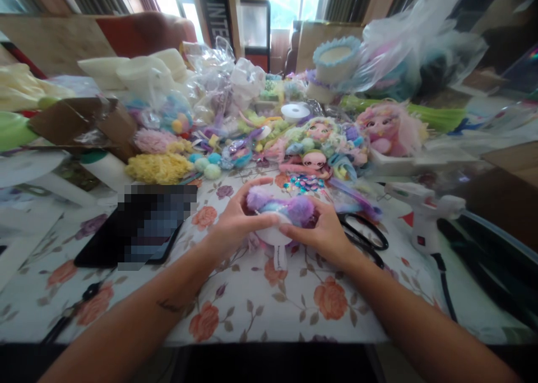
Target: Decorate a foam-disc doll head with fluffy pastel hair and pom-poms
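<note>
Head view is showing both hands wrapping around a small white ornament with purple fluffy pom-poms (279, 212) low over the floral counter (252, 310); the left hand (235, 220) is curling its fingers over the top, the right hand (323, 234) is pinching the side, and together they are hiding most of its body, so its exact shape is staying hard to make out. A blurred-out tablet (143, 226) is lying to the left. Black scissors (363, 234) are peeking out just behind the right hand, partly covered. A white glue gun (424, 217) is standing further right. Doll heads (315, 142), pom-poms and ribbon are crowding the counter beyond.
</note>
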`<state>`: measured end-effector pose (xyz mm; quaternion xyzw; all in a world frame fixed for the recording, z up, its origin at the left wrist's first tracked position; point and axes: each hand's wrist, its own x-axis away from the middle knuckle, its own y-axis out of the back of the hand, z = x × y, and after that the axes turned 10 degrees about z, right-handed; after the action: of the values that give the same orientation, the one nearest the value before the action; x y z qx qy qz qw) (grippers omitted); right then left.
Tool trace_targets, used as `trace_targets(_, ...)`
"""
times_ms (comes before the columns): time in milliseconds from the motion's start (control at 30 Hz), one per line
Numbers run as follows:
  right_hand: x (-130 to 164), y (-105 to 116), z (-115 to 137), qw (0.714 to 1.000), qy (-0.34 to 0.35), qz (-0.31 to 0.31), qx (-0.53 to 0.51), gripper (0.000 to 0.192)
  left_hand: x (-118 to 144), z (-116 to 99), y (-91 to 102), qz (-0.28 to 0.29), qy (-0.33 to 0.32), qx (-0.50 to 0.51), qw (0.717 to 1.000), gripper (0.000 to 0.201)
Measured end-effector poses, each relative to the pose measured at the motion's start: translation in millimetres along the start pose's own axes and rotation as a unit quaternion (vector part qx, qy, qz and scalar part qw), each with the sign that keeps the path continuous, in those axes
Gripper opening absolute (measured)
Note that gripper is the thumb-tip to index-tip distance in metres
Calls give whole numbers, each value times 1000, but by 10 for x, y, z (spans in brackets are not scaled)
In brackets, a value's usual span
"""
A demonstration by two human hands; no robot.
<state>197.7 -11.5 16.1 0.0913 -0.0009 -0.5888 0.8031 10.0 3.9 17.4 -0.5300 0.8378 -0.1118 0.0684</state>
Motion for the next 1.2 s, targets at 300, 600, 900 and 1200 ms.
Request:
trace_targets(300,-10,-5,-32,1000,-15,0,12,35,3,-17,-13,-13,26,16,999,72)
trace_targets(600,-13,-15,-23,1000,-13,-4,16,35,-5,-20,-9,-2,42,33,999,74)
trace_targets(900,-25,18,-37,1000,-22,2,-6,37,-18,-48,-6,-9,42,-7,999,68)
trace_targets(1200,-9,9,-30,999,-30,10,-22,37,-8,-43,-19,-9,53,16,998,74)
